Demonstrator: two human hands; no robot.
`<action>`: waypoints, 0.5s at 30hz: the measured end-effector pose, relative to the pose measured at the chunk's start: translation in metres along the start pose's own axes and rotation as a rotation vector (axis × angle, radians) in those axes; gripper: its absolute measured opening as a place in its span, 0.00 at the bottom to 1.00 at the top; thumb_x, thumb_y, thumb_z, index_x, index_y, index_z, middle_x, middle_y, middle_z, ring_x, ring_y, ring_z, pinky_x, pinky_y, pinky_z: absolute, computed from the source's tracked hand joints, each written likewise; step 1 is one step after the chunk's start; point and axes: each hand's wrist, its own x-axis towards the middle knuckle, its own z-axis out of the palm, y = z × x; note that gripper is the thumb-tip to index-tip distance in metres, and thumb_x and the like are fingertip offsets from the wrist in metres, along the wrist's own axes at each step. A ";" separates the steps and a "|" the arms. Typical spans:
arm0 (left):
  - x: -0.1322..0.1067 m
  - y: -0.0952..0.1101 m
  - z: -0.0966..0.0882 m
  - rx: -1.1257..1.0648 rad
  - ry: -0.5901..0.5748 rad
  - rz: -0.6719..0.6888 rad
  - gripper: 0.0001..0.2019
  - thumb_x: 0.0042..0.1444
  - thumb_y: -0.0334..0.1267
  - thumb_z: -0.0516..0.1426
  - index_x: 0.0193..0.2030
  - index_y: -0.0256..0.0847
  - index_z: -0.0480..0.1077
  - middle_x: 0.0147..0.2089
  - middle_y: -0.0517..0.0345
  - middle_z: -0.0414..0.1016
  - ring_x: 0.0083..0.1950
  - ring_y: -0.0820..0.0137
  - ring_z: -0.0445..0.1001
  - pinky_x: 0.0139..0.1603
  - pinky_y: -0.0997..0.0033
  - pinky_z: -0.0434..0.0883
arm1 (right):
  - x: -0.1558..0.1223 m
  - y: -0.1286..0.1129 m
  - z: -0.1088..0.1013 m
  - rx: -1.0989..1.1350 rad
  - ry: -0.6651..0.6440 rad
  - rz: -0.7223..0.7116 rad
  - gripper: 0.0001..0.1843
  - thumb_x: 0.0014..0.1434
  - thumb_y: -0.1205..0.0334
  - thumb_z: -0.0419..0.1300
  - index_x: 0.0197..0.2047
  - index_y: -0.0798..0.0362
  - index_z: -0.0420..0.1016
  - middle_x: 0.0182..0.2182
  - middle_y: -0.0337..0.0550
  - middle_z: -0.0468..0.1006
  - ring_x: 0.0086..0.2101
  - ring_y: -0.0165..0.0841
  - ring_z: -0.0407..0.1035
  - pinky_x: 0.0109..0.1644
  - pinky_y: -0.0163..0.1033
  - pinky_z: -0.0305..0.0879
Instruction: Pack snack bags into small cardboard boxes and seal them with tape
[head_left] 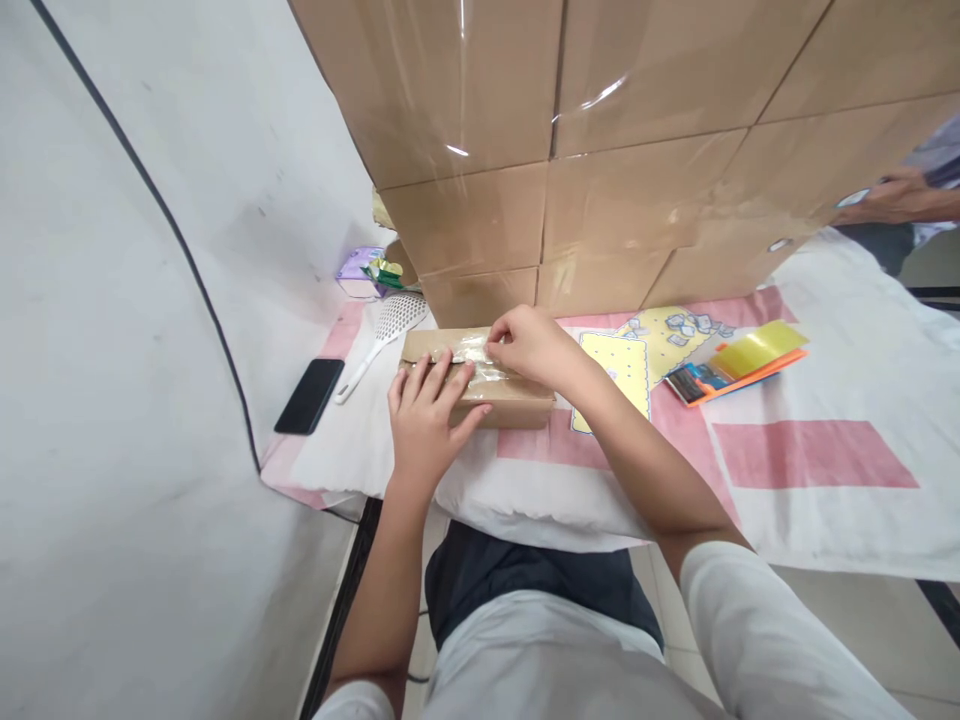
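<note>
A small brown cardboard box (517, 398) lies on a cloth-covered surface (825, 500) in front of me. Clear tape (472, 352) runs across its top. My left hand (424, 420) rests flat on the box's left part, fingers stretched out and slightly spread. My right hand (532, 345) is over the top of the box with fingers curled, pinching the clear tape near its middle.
A wall of stacked cardboard cartons (600, 150) wrapped in clear film stands right behind the box. A black phone (309, 396) and a white slotted spoon (386, 335) lie at left. Yellow and orange packets (739, 365) lie at right. Another person's hand (896, 195) shows far right.
</note>
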 end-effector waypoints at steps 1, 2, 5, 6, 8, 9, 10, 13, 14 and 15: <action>0.000 0.000 0.000 0.001 0.000 0.001 0.26 0.64 0.55 0.60 0.65 0.50 0.72 0.70 0.51 0.70 0.71 0.49 0.67 0.71 0.46 0.56 | 0.000 0.000 0.000 -0.035 0.016 0.002 0.07 0.58 0.64 0.62 0.33 0.53 0.83 0.32 0.45 0.81 0.31 0.33 0.68 0.35 0.38 0.57; -0.001 0.000 0.000 -0.003 0.000 0.000 0.25 0.64 0.56 0.60 0.64 0.51 0.73 0.70 0.52 0.71 0.70 0.48 0.67 0.70 0.46 0.56 | -0.001 0.000 0.001 -0.066 0.026 0.004 0.07 0.58 0.63 0.63 0.34 0.52 0.84 0.33 0.46 0.81 0.32 0.34 0.69 0.35 0.39 0.57; 0.000 -0.001 0.001 -0.026 -0.002 -0.012 0.23 0.63 0.55 0.61 0.62 0.52 0.76 0.69 0.52 0.72 0.70 0.48 0.68 0.70 0.45 0.57 | -0.001 0.001 0.002 -0.137 0.043 0.003 0.07 0.59 0.60 0.64 0.36 0.49 0.84 0.37 0.46 0.82 0.36 0.37 0.71 0.36 0.40 0.57; 0.000 -0.001 0.002 -0.032 -0.003 -0.016 0.22 0.63 0.55 0.61 0.61 0.52 0.76 0.69 0.51 0.72 0.70 0.49 0.68 0.70 0.44 0.56 | -0.001 0.000 0.003 -0.156 0.050 0.006 0.07 0.59 0.60 0.64 0.36 0.49 0.84 0.38 0.47 0.83 0.37 0.39 0.72 0.37 0.40 0.58; 0.001 -0.001 0.002 -0.036 -0.004 -0.021 0.22 0.63 0.55 0.61 0.61 0.53 0.76 0.69 0.51 0.72 0.70 0.49 0.68 0.70 0.44 0.56 | -0.002 -0.002 0.006 -0.190 0.069 0.018 0.07 0.60 0.59 0.64 0.36 0.48 0.84 0.40 0.48 0.82 0.40 0.41 0.73 0.38 0.41 0.59; 0.002 -0.001 0.003 -0.036 -0.003 -0.023 0.22 0.63 0.55 0.61 0.61 0.52 0.76 0.69 0.51 0.72 0.70 0.49 0.68 0.70 0.44 0.56 | -0.002 -0.002 0.008 -0.206 0.082 0.022 0.07 0.60 0.59 0.63 0.36 0.49 0.84 0.42 0.48 0.82 0.40 0.42 0.73 0.39 0.42 0.60; 0.002 -0.001 0.003 -0.036 -0.002 -0.024 0.22 0.64 0.55 0.60 0.61 0.52 0.76 0.69 0.52 0.72 0.70 0.49 0.68 0.71 0.44 0.55 | -0.002 -0.003 0.010 -0.226 0.105 0.024 0.07 0.61 0.58 0.64 0.37 0.49 0.83 0.44 0.50 0.81 0.41 0.42 0.73 0.41 0.42 0.61; 0.001 0.000 0.002 -0.038 -0.001 -0.020 0.22 0.64 0.55 0.61 0.61 0.52 0.76 0.69 0.52 0.73 0.70 0.49 0.68 0.71 0.44 0.55 | 0.005 0.002 0.012 -0.307 0.282 0.039 0.15 0.59 0.56 0.67 0.47 0.54 0.80 0.51 0.56 0.78 0.48 0.47 0.72 0.46 0.45 0.63; 0.000 0.000 0.002 -0.038 0.003 -0.018 0.22 0.64 0.55 0.61 0.60 0.52 0.76 0.69 0.52 0.73 0.70 0.49 0.68 0.71 0.44 0.55 | 0.008 0.005 0.012 -0.316 0.332 0.053 0.21 0.57 0.53 0.69 0.50 0.56 0.78 0.52 0.58 0.78 0.50 0.49 0.71 0.48 0.45 0.63; -0.001 0.001 0.001 -0.037 0.009 -0.017 0.21 0.63 0.54 0.61 0.60 0.52 0.76 0.69 0.52 0.73 0.70 0.50 0.68 0.71 0.45 0.55 | 0.013 0.009 0.011 -0.303 0.353 0.069 0.25 0.57 0.50 0.69 0.52 0.57 0.77 0.52 0.58 0.78 0.51 0.49 0.71 0.49 0.45 0.63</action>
